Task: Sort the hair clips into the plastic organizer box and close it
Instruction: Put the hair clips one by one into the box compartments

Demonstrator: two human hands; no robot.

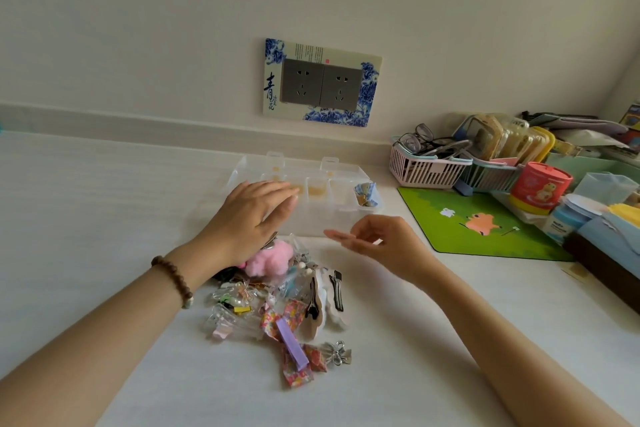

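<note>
A clear plastic organizer box (332, 215) lies open on the white table near the wall, its lid folded back. A blue patterned clip (365, 196) sits in its right end compartment. In front of the box lies a pile of hair clips (277, 298), with a fluffy pink one (273, 256), a purple one (292, 343) and a black one (337, 289). My left hand (252, 215) hovers palm down over the box's left side and the pile's far edge, fingers spread. My right hand (377, 241) is beside the box's front edge, fingers loosely curled, holding nothing visible.
A green mouse mat (478, 222) lies to the right. Behind it stand a pink basket (426, 166) with glasses, a red round tin (538, 189) and a clutter of boxes. A wall socket (320, 81) is above the box.
</note>
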